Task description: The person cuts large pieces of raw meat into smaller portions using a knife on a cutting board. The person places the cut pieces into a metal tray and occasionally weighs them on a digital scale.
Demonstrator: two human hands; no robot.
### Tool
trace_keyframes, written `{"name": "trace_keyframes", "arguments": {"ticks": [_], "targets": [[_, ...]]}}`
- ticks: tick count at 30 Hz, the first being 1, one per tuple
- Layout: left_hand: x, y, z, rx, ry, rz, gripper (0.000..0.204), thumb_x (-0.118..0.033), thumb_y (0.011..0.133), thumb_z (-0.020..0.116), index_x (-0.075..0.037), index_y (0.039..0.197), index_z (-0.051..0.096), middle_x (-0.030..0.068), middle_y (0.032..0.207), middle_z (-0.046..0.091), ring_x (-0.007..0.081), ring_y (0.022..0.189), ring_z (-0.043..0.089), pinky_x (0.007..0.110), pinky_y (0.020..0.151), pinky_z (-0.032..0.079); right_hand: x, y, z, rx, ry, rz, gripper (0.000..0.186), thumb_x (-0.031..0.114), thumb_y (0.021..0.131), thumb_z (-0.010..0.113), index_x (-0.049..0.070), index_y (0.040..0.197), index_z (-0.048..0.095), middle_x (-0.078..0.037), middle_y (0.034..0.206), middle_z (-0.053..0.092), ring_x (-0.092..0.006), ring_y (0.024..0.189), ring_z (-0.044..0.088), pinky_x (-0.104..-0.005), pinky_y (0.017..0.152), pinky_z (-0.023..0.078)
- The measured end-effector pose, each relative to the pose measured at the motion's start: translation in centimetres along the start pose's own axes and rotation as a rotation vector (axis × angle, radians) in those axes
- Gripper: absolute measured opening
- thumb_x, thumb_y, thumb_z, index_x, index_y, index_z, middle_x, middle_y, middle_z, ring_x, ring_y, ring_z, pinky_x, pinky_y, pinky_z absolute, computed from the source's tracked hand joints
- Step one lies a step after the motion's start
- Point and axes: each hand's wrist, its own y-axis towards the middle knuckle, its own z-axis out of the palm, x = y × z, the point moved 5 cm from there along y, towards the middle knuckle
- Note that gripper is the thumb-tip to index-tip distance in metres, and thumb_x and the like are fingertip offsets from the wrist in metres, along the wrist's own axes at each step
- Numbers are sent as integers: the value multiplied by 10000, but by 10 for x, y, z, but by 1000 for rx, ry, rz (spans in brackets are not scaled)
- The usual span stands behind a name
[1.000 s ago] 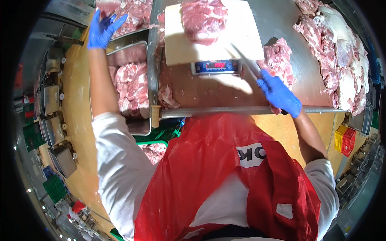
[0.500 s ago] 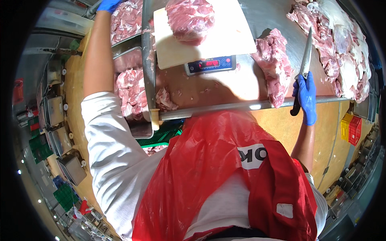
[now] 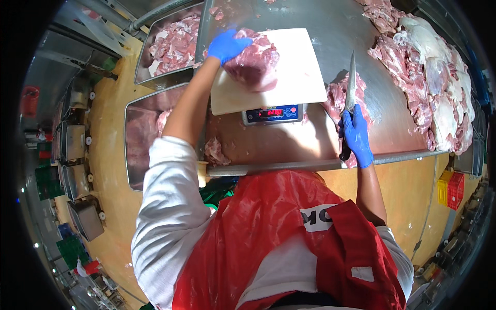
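Observation:
A large piece of raw meat (image 3: pixel 254 64) rests on a white cutting board (image 3: pixel 299 72), which sits on a digital scale (image 3: pixel 272 114) with a lit red display. My left hand (image 3: pixel 227 46), in a blue glove, has its fingers closed over the upper left edge of that piece; they are somewhat blurred. In my right hand (image 3: pixel 356 135), also gloved in blue, is a long knife (image 3: pixel 351 85) held by its dark handle, blade pointing away from me. Behind the knife lies a long strip of meat (image 3: pixel 338 95), partly hidden by hand and blade.
Along the right side of the steel table (image 3: pixel 268 142) is a heap of meat with pale fat (image 3: pixel 439 82). Two steel tubs stand to the left, the far tub (image 3: pixel 142 67) full of meat cuts, the near tub (image 3: pixel 132 150) partly behind my arm. A small scrap (image 3: pixel 214 152) lies by the table's front edge.
My left hand has come from the far tub to the meat on the board and taken hold of it. My right hand has moved left with the knife, over the meat strip. The view has shifted.

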Motion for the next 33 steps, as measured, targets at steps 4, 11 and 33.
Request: {"name": "trace_keyframes", "arguments": {"ticks": [4, 11, 33], "targets": [[-14, -76, -8, 172, -476, -250, 891, -457, 758, 816, -19, 1421, 412, 212, 1138, 649, 248, 942, 669, 364, 749, 553, 15, 6, 18, 35, 76, 122, 200, 209, 1023, 503, 12, 1051, 482, -52, 675, 563, -127, 517, 579, -288, 458, 493], [-16, -97, 35, -53, -1095, -193, 722, -54, 772, 753, -32, 1386, 375, 137, 998, 647, 147, 703, 627, 316, 496, 503, 105, 57, 105, 266, -384, -242, 350, 306, 994, 496, -32, 915, 537, -171, 734, 638, -266, 670, 648, -407, 653, 508], [-22, -115, 31, -406, -874, -106, 643, -180, 711, 748, -13, 1290, 524, 223, 1182, 635, 363, 1112, 616, 420, 955, 491, 190, 76, 135, 974, -598, 288, 116, 110, 966, 539, 53, 992, 441, -12, 731, 472, -109, 556, 519, -287, 455, 490]]}}
